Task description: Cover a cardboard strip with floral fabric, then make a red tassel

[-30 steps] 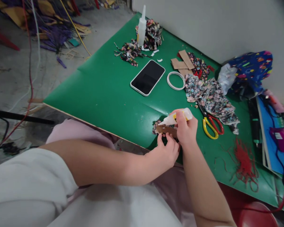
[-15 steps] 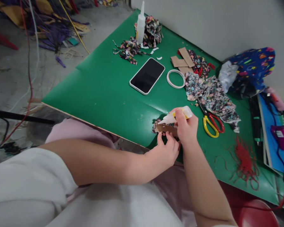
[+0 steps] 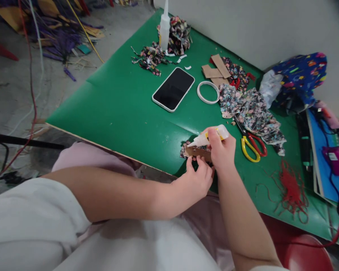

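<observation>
Just right of the frame's centre, the right hand (image 3: 223, 151) grips a white plastic nozzle bottle (image 3: 202, 140), likely light and squeezable mid-body, while the left hand (image 3: 195, 180) holds a flat, probably stiff brown cardboard strip (image 3: 198, 152) by its near edge.

Pale wall (image 3: 243, 26) | grey floor (image 3: 121, 28) | green-topped table (image 3: 124, 109) | red stool (image 3: 307, 256)

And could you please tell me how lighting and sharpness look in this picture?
All in the head view: pale sheen on the green tabletop, dark shadow beside the left hand, darkened top right corner, soft detail in the purple scraps.
</observation>
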{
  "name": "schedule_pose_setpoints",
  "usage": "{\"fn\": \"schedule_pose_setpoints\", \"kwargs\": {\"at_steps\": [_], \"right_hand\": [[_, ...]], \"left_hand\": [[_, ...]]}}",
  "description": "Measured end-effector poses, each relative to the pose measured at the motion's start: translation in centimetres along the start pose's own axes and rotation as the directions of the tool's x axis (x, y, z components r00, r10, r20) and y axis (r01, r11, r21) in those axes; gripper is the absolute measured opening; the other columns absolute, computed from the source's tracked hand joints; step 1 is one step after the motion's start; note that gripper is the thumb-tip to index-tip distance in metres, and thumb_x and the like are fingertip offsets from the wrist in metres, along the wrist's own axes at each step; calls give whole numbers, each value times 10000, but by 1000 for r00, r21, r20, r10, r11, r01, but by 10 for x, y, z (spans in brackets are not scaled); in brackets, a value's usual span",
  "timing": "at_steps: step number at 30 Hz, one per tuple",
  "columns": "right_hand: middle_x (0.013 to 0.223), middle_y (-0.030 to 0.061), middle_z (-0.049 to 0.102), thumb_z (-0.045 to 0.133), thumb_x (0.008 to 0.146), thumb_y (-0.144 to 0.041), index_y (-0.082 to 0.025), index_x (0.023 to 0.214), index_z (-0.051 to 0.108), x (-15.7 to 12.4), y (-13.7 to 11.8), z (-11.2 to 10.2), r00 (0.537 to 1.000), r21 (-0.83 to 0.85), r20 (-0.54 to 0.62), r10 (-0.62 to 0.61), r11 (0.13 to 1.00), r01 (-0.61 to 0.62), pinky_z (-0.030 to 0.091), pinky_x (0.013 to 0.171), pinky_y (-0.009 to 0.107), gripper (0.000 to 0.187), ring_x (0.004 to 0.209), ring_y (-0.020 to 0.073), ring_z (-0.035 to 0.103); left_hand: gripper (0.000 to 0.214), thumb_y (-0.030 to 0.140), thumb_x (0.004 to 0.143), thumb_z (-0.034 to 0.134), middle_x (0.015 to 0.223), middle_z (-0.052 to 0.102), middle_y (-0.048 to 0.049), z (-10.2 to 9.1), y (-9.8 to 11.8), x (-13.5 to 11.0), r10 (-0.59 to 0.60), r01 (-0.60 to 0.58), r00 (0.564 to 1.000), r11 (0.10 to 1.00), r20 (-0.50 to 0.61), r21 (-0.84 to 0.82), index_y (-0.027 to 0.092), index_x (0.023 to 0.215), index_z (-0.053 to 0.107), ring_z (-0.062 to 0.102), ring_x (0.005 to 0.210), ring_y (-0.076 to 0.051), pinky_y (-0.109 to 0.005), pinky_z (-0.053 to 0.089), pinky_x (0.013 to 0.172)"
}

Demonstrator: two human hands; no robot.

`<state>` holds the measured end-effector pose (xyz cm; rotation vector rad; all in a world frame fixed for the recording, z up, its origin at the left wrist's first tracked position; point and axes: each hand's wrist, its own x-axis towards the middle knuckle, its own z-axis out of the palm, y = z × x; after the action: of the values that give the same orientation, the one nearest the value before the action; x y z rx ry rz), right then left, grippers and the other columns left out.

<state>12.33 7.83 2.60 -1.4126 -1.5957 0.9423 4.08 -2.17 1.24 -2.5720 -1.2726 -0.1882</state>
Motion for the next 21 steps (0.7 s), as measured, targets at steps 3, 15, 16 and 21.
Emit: {"fn": "schedule_pose_setpoints", "kwargs": {"at_steps": [3,15,16,21], "right_hand": [[576,-8,555,539,741,-496,-158,683,613,0,1,-1,1000,-3,-4,-8,1000,8,409,480,232,351,492,89,474],[564,-12,532,530,740,-517,-160,664,600,0,2,-1,1000,15,-12,13,1000,-13,404,484,235,372,487,85,450],[565,-13,531,534,738,-519,-161,664,600,0,2,-1,1000,16,-13,16,1000,-15,404,487,235,372,487,84,449],[564,-16,524,535,737,-521,-163,661,595,0,1,-1,1000,13,-5,17,1000,-17,404,490,236,371,487,83,444]], "left_hand": [[356,163,864,366,1111,601,-168,-1,-1,0,4,-4,1000,1000,8,0,96,1170,534,561,1025,-302,-464,517,784],[361,163,865,375,1120,600,-172,2,1,-2,-2,2,1000,1000,-8,14,105,1190,521,563,1026,-299,-466,516,785],[358,162,864,375,1117,602,-172,2,1,-2,-4,4,1000,1000,-9,15,103,1183,527,564,1024,-298,-463,518,783],[361,160,865,367,1118,603,-172,1,0,-1,0,1,1000,1000,-7,18,100,1183,528,564,1025,-297,-458,520,783]]}}
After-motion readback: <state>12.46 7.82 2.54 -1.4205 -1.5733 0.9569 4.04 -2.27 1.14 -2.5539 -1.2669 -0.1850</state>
